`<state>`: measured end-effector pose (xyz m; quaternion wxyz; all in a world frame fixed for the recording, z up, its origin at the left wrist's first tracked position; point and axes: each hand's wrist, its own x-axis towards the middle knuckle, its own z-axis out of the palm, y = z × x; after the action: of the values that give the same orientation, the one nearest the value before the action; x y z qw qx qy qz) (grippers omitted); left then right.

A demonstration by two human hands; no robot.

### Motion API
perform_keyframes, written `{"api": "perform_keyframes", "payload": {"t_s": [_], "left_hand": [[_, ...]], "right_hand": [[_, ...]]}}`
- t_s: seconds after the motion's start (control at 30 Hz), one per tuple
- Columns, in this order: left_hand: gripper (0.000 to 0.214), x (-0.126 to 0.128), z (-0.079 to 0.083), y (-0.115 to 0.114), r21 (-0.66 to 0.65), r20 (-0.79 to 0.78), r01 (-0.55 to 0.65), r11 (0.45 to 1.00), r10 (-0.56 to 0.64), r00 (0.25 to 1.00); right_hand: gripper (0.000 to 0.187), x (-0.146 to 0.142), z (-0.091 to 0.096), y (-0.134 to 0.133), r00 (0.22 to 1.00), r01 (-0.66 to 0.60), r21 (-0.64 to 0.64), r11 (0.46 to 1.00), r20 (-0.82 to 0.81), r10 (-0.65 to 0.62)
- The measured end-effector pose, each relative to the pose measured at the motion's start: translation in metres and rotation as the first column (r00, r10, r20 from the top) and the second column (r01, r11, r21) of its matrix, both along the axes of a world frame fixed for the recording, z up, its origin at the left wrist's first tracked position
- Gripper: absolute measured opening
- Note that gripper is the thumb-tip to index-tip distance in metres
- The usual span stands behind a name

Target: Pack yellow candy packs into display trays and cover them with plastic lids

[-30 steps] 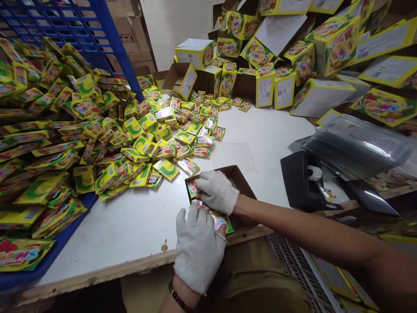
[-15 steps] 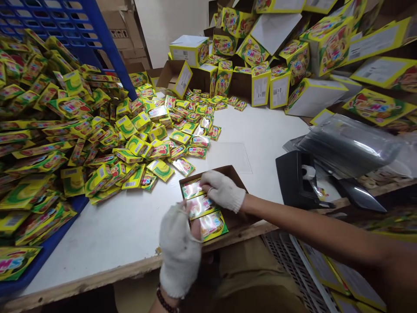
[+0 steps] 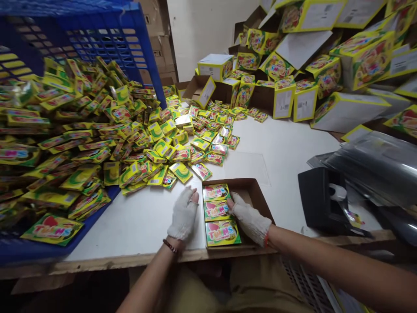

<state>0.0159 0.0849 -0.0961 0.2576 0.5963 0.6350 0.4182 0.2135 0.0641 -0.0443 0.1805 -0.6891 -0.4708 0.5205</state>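
Seen from my head camera: my left hand [image 3: 183, 215], in a white knit glove, lies flat with fingers together on the white bench [image 3: 283, 143] near its front edge, just beside the left wall of a shallow brown cardboard tray [image 3: 257, 195]. My gloved right hand [image 3: 250, 219] rests inside the tray, fingers extended against the right side of three yellow-green sachets [image 3: 216, 210] laid in a column. Neither of my hands grips anything. A heap of loose sachets [image 3: 163, 143] spills from a blue plastic crate [image 3: 107, 39] along the bench's left edge.

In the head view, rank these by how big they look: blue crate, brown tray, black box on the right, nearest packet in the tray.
1. blue crate: largest by far, though it sits close to the camera.
2. brown tray and black box: look about alike, so not ranked.
3. nearest packet: smallest.
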Motion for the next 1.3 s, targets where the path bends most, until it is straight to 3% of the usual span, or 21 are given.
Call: {"api": "perform_keyframes", "payload": {"t_s": [0.1, 0.2, 0.33, 0.5, 0.6, 0.67, 0.7, 0.77, 0.87, 0.93, 1.0, 1.07, 1.13, 1.23, 1.3], "left_hand": [[0.032, -0.046, 0.013, 0.028, 0.028, -0.308, -0.196, 0.980, 0.194, 0.931], [0.034, -0.078, 0.022, 0.048, -0.012, -0.344, -0.341, 0.940, 0.317, 0.884], [0.018, -0.094, 0.020, 0.046, -0.033, -0.169, -0.349, 0.936, 0.339, 0.925], [0.039, -0.078, 0.018, 0.003, -0.056, 0.144, -0.368, 0.928, 0.373, 0.917], [0.047, -0.052, 0.032, -0.025, -0.115, 0.512, -0.313, 0.943, 0.326, 0.795], [0.050, -0.037, 0.044, -0.034, -0.128, 0.717, -0.144, 0.981, 0.192, 0.670], [0.054, -0.033, 0.048, -0.034, -0.105, 0.755, -0.065, 0.992, 0.122, 0.644], [0.063, -0.031, 0.052, -0.028, -0.047, 0.672, -0.009, 0.999, 0.038, 0.740], [0.065, -0.038, 0.038, -0.009, 0.003, 0.205, -0.067, 0.998, 0.065, 0.977], [0.071, -0.041, 0.021, 0.001, -0.007, -0.181, -0.034, 0.999, 0.032, 0.983], [0.076, -0.040, 0.005, 0.004, -0.011, -0.405, 0.014, 1.000, -0.017, 0.914], [0.080, -0.040, -0.002, 0.001, 0.077, -0.446, 0.006, 0.997, 0.029, 0.894], [0.089, -0.043, 0.000, -0.007, 0.241, -0.392, -0.028, 0.970, 0.124, 0.912], [0.101, -0.054, 0.017, -0.024, 0.433, -0.378, 0.001, 0.902, 0.181, 0.908], [0.105, -0.069, 0.027, -0.033, 0.461, -0.422, 0.061, 0.885, 0.159, 0.892]], "right_hand": [[0.074, 0.009, 0.004, 0.004, 0.999, 0.026, 0.088, 0.996, 0.017, -0.028], [0.070, 0.014, 0.009, 0.006, 1.000, 0.014, 0.237, 0.971, -0.011, -0.012], [0.059, 0.010, 0.019, 0.005, 0.998, -0.020, 0.412, 0.911, -0.045, 0.042], [0.049, -0.026, 0.037, 0.008, 0.963, -0.053, 0.561, 0.826, -0.191, 0.192], [0.060, -0.060, 0.037, 0.015, 0.866, -0.036, 0.467, 0.884, -0.427, 0.261], [0.054, -0.079, 0.033, 0.021, 0.829, -0.081, 0.347, 0.934, -0.497, 0.257], [0.045, -0.085, 0.032, 0.025, 0.833, -0.095, 0.310, 0.946, -0.496, 0.246], [0.030, -0.088, 0.031, 0.034, 0.850, -0.080, 0.315, 0.946, -0.475, 0.230], [0.032, -0.075, 0.039, 0.049, 0.837, -0.029, 0.417, 0.909, -0.486, 0.250], [0.033, -0.062, 0.046, 0.058, 0.833, -0.086, 0.437, 0.895, -0.462, 0.305], [0.030, -0.054, 0.051, 0.065, 0.874, -0.187, 0.457, 0.870, -0.326, 0.359], [0.031, -0.055, 0.053, 0.068, 0.905, -0.288, 0.476, 0.831, -0.148, 0.398], [0.033, -0.066, 0.052, 0.069, 0.906, -0.334, 0.466, 0.819, -0.080, 0.415], [0.030, -0.090, 0.049, 0.066, 0.858, -0.359, 0.336, 0.871, -0.248, 0.449], [0.030, -0.106, 0.047, 0.064, 0.817, -0.385, 0.219, 0.896, -0.370, 0.442]]}}
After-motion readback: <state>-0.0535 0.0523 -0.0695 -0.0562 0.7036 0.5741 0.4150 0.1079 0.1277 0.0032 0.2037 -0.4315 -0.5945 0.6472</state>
